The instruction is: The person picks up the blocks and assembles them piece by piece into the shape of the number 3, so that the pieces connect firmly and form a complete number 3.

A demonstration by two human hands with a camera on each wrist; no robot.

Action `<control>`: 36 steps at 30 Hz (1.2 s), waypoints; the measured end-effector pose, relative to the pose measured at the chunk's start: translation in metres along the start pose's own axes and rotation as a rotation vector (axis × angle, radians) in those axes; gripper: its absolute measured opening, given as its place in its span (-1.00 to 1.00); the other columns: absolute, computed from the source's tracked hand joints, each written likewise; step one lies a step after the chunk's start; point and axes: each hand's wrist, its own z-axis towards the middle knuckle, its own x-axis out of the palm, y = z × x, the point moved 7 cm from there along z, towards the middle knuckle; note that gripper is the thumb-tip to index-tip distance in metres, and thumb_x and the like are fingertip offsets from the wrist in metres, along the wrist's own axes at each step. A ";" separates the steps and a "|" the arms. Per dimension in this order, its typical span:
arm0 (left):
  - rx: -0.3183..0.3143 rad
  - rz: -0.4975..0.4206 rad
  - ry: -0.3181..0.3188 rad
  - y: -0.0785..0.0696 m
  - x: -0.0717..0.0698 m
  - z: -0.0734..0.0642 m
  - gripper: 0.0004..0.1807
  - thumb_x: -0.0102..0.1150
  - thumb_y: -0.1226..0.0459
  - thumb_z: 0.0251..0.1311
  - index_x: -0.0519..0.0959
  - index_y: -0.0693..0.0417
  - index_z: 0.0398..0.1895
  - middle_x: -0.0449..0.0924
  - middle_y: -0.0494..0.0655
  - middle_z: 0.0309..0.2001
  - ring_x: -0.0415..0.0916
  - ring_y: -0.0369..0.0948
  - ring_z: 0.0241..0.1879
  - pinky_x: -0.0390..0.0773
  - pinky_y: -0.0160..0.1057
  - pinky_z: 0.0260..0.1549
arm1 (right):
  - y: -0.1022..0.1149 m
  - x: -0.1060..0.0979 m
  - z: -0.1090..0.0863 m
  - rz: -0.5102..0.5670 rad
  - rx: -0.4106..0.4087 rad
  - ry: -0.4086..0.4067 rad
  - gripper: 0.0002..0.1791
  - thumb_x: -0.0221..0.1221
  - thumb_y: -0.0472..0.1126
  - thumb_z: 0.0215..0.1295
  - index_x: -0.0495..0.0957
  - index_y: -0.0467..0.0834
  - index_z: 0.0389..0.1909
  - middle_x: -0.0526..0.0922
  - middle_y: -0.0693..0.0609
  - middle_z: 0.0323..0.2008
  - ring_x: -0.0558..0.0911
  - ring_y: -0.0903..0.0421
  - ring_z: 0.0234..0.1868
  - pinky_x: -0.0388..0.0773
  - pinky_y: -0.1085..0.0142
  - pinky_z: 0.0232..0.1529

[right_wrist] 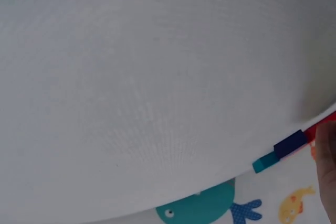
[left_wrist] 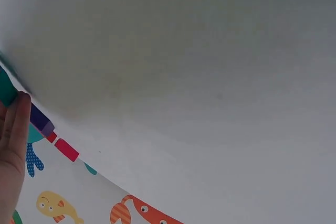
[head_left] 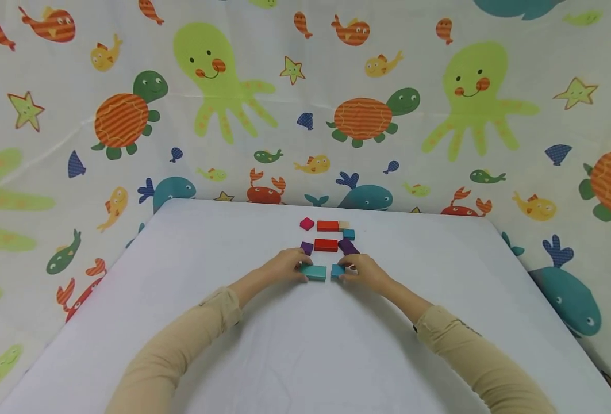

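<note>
My left hand (head_left: 287, 265) pinches the left end of a teal rectangular block (head_left: 315, 273) on the white table. In the left wrist view, that hand (left_wrist: 14, 137) shows at the left edge with its fingers against the teal block (left_wrist: 6, 86). Opposite it, my right hand (head_left: 364, 270) holds a smaller blue block (head_left: 337, 271) by its right side, a narrow gap from the teal one. The right wrist view catches only part of the right hand (right_wrist: 326, 166); the blue block is hidden there. Just behind lie a purple block (head_left: 307, 248), a red block (head_left: 326, 245) and a tilted dark purple block (head_left: 348, 247).
Farther back are a pink block (head_left: 307, 223), another red block (head_left: 328, 226), a pale wooden block (head_left: 344, 225) and a blue block (head_left: 349, 234). A curtain (head_left: 295, 161) printed with sea animals hangs behind the white table (head_left: 222, 230).
</note>
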 end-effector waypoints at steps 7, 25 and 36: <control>0.025 -0.020 0.022 -0.002 0.005 -0.004 -0.59 0.39 0.27 0.00 0.62 0.15 -0.02 0.57 -0.05 -0.18 0.44 -0.24 -0.26 0.54 -0.29 -0.12 | 0.000 0.011 0.002 0.016 0.009 0.074 -0.66 0.30 -0.24 0.14 0.59 -0.28 -0.06 0.68 -0.11 -0.12 0.62 0.01 -0.08 0.59 0.18 -0.01; -0.033 -0.061 0.052 -0.001 0.011 -0.009 -0.61 0.42 0.26 -0.04 0.65 0.15 -0.08 0.62 -0.08 -0.26 0.45 -0.25 -0.27 0.52 -0.29 -0.13 | 0.013 0.020 0.002 -0.135 -0.049 0.121 -0.63 0.32 -0.18 0.13 0.61 -0.27 -0.06 0.70 -0.07 -0.13 0.60 0.10 -0.14 0.56 0.19 0.03; -0.036 -0.079 0.076 0.001 0.010 -0.005 -0.63 0.43 0.28 -0.06 0.66 0.15 -0.11 0.68 -0.07 -0.24 0.48 -0.26 -0.29 0.55 -0.32 -0.15 | 0.016 0.019 0.002 -0.133 -0.049 0.131 -0.60 0.33 -0.16 0.11 0.60 -0.24 -0.03 0.70 -0.07 -0.11 0.60 0.10 -0.14 0.56 0.18 0.04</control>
